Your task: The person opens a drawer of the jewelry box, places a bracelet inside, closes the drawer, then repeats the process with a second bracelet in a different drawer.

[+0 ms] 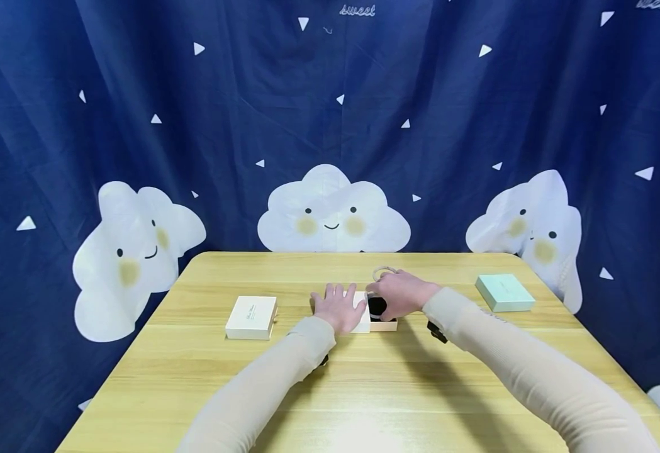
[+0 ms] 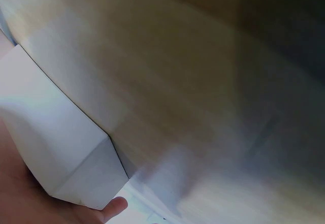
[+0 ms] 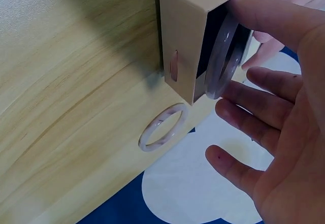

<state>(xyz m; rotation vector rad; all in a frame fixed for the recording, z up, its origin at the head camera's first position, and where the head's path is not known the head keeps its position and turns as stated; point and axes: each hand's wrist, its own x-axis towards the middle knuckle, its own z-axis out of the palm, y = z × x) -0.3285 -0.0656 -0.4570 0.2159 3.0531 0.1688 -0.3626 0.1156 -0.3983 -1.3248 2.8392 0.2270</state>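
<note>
A small drawer-style gift box stands mid-table, its white sleeve (image 1: 362,324) partly slid off a beige drawer (image 1: 383,326) with a black lining. My left hand (image 1: 338,311) rests on the sleeve with fingers spread; its thumb lies along the box (image 2: 61,137) in the left wrist view. My right hand (image 1: 400,294) is at the drawer. In the right wrist view, a pale marbled bangle (image 3: 218,56) stands on edge at the drawer's black inside, pinched between my right thumb and fingers. A second bangle (image 3: 163,127) lies on the table behind the box.
A closed white box (image 1: 252,316) with dark lettering sits to the left on the wooden table (image 1: 330,390). Toward the right back edge is a mint-green box (image 1: 505,292). A dark blue curtain (image 1: 330,126) with clouds hangs behind the table.
</note>
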